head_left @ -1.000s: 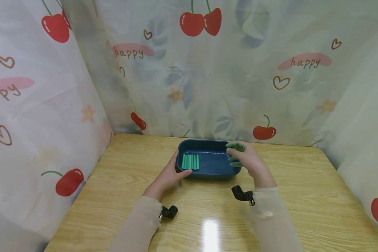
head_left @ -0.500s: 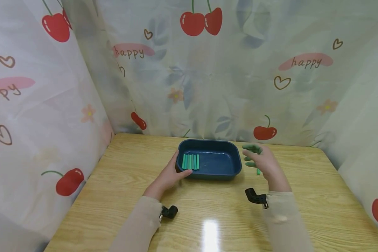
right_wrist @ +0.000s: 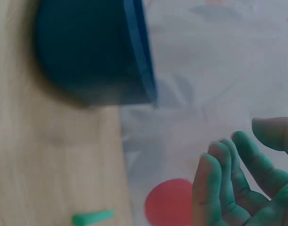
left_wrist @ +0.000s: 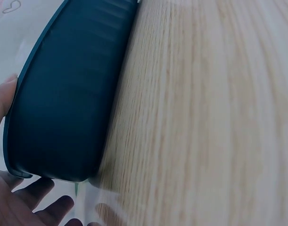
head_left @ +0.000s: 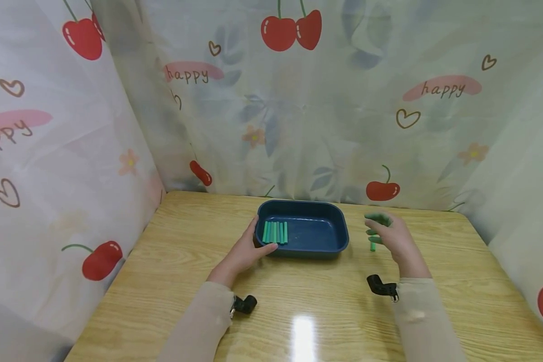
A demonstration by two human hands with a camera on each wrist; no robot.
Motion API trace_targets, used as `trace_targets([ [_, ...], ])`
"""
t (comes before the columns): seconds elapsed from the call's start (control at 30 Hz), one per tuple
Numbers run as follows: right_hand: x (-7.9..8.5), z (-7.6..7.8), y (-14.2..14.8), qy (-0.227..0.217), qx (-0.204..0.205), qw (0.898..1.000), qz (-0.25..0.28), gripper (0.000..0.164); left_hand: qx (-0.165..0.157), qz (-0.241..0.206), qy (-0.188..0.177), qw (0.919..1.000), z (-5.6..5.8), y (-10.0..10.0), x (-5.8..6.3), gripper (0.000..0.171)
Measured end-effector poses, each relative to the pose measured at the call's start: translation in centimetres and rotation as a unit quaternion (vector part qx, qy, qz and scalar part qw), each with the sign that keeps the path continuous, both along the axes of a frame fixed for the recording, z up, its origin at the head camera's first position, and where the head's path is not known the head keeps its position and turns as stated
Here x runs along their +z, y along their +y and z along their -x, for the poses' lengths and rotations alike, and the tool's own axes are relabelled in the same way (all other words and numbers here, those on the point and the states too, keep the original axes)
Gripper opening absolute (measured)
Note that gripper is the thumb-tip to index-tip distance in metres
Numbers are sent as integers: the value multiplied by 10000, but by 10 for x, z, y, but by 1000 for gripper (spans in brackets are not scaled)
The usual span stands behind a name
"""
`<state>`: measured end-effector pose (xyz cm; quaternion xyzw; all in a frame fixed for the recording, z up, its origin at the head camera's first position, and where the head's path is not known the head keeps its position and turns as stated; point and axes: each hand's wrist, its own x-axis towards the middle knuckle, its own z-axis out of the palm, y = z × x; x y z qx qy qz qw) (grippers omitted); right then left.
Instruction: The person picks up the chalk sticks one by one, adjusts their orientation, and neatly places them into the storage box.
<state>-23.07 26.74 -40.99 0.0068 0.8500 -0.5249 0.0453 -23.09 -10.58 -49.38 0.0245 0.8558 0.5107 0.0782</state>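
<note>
A dark blue rectangular tub [head_left: 317,254] stands on the table. Several green chalk sticks [head_left: 275,233] lie side by side at its left end. My left hand [head_left: 243,253] holds the tub's near left corner, thumb on the near rim and fingers around the left end; in the left wrist view the thumb [left_wrist: 3,100] touches the rim. To the right of the tub, my right hand [head_left: 391,238] hovers with relaxed fingers and nothing in it. Green dust coats its fingers [right_wrist: 209,183]. One loose chalk stick [head_left: 373,246] lies on the table under that hand, partly hidden by it.
The wooden table [head_left: 298,296] reaches a patterned cloth [head_left: 307,125] that hangs behind it and at both sides. Small black wrist cameras are worn on the left sleeve [head_left: 194,322] and the right sleeve [head_left: 427,317].
My right hand has moved from above the tub's right end out to the right, over the loose chalk stick, which has come into view. The left hand stays on the tub.
</note>
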Motion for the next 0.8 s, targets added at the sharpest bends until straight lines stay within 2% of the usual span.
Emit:
trace_targets([
  [0.37,-24,17,18,-318,-215,9993,-41,56,-5,-11,10,10000,-1,0,1,104],
  [0.57,-33,25,24,-432,-283,9985,-207,55,1,-25,30,10000,-1,0,0,105],
  [0.8,-40,34,29,-807,-569,9939,-494,52,-3,6,46,10000,-2,-1,0,106],
])
